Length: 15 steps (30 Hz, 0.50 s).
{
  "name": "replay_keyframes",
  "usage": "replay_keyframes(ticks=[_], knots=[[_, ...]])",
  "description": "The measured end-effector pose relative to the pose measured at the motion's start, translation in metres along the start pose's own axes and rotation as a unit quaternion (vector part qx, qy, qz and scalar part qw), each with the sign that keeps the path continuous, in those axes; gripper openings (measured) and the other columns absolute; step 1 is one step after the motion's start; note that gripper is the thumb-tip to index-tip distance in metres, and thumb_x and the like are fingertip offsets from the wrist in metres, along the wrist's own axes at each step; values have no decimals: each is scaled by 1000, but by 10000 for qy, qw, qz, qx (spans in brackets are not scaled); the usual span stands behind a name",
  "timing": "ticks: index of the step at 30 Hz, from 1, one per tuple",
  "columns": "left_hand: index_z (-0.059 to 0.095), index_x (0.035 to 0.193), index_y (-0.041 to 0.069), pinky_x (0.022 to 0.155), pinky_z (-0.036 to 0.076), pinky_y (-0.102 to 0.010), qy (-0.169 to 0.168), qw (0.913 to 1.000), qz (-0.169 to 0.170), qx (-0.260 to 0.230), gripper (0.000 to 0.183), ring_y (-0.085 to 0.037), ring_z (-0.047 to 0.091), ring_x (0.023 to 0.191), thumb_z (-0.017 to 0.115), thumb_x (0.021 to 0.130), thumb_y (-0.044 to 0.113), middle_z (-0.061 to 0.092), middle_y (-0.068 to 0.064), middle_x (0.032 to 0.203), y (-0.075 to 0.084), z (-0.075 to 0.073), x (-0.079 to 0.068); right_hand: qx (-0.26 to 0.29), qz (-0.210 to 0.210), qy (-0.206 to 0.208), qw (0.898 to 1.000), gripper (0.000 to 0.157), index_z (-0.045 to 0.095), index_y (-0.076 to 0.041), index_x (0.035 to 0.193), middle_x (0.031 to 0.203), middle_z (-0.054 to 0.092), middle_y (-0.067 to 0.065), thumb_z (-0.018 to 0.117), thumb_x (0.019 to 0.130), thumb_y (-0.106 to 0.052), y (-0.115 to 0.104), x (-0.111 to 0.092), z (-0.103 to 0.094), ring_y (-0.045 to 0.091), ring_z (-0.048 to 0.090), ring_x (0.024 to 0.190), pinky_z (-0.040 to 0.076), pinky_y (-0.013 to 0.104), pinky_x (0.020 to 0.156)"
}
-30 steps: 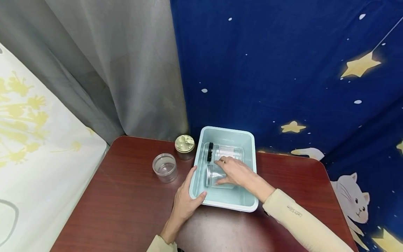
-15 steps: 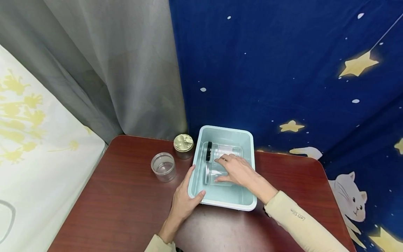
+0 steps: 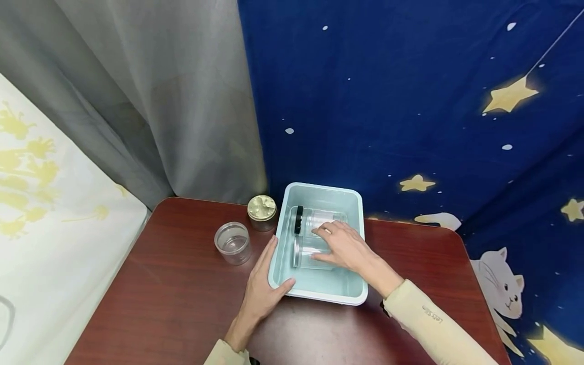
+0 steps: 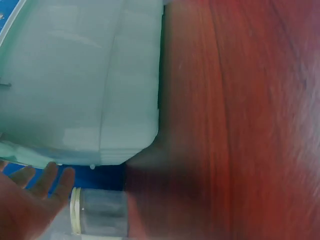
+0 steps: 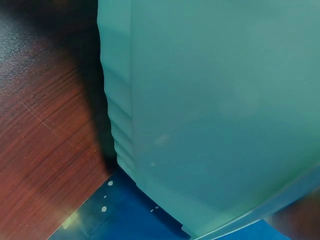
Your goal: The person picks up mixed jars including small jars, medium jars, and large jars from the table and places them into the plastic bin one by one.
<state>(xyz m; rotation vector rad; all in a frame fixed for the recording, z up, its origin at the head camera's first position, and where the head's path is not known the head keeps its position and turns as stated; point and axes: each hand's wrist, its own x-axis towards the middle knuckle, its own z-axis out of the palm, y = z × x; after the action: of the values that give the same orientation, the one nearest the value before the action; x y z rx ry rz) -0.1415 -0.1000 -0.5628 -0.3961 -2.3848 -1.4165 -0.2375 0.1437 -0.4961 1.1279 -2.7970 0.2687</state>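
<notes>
A pale blue plastic bin (image 3: 328, 293) stands on the table with two clear jars lying on their sides inside. The farther jar (image 3: 326, 217) has a black lid; the nearer jar (image 3: 306, 259) has a silvery rim. My right hand (image 3: 343, 244) is over the nearer jar, fingers bent toward its far side and thumb over its body, covering part of both jars. Whether it touches the jar is not plain. My left hand (image 3: 262, 291) rests at the bin's near left corner, fingers stretched along the outside and thumb by the front rim.
Left of the bin stand an open clear jar (image 3: 233, 248) and a jar with a gold lid (image 3: 262, 208). The brown table (image 3: 182, 304) meets grey and starry blue curtains (image 3: 388, 101) at the back. A white cloth hangs at left.
The whole head view shifts slightly left. My right thumb has moved a little toward the fingers over the nearer jar. The left hand stays at the bin's corner, and the jars lie as before.
</notes>
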Motion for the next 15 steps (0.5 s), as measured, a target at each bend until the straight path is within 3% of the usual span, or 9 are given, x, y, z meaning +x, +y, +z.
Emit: replay_keyframes(ticks=[6,15], knots=[[41,152,9,112,25,-23,137,9982,415,-402,79,-28,35,143,72,86,41,33,-7,159,-7,-9,3,-88,44,287,9995,62,67,-13,126,120,65,6,72,83,-58,4,-3,-1,28,56,118,26,51,114],[50,143,3,111,28,-25,513,9925,989,-508,69,-33,45,135,66,92,46,47,-14,149,-11,-17,8,-69,46,413,9991,60,66,-12,128,124,63,7,69,85,-55,9,-9,-3,27,55,122,23,52,115]])
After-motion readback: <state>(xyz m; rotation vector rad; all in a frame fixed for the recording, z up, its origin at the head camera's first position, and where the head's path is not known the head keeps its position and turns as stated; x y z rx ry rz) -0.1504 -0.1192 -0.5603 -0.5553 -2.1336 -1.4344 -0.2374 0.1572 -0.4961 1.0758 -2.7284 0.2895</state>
